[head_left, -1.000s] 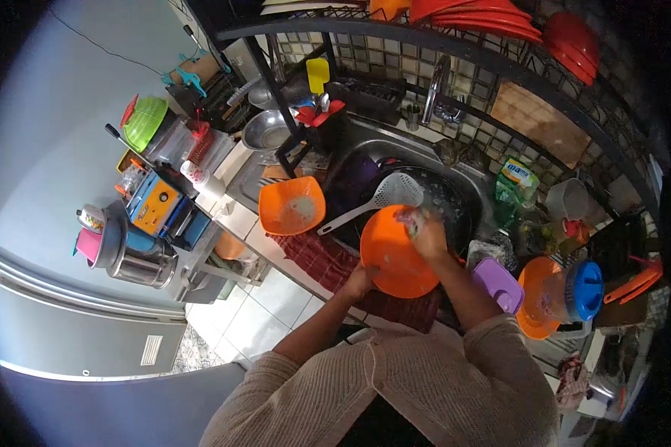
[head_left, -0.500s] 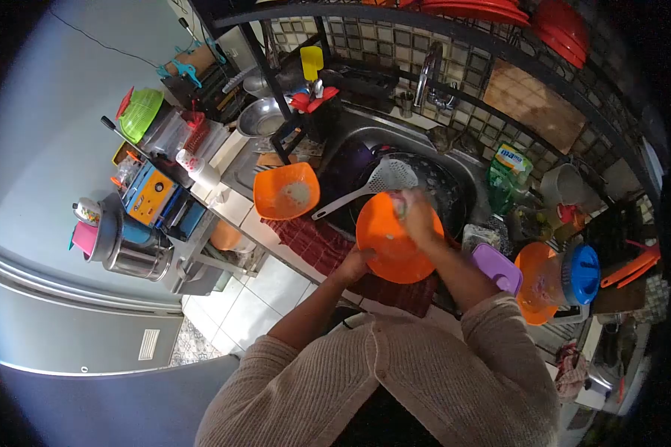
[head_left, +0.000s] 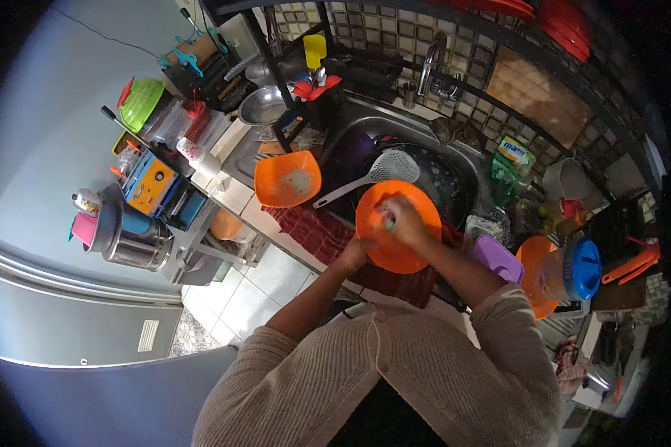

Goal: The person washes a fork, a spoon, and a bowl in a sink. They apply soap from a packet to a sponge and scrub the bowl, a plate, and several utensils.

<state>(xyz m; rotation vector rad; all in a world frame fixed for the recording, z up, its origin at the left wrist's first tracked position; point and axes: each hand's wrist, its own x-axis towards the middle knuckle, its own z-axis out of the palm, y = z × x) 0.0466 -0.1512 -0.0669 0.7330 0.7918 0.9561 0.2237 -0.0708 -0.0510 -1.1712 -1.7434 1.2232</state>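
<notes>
The left hand (head_left: 353,255) is gripping the near rim of the orange bowl (head_left: 388,253), fingers curled round it, holding it tilted over the front edge of the sink (head_left: 365,130). The right hand (head_left: 408,225) is closed on a sponge (head_left: 388,220), pressing it inside the bowl. Scrubbing looks midway, with no rinse showing. A second orange bowl (head_left: 287,179), smeared inside, is sitting on the bench (head_left: 235,197), and a white slotted spoon (head_left: 384,170) and dark pan (head_left: 443,182) are lying in the sink, so plenty looks left.
</notes>
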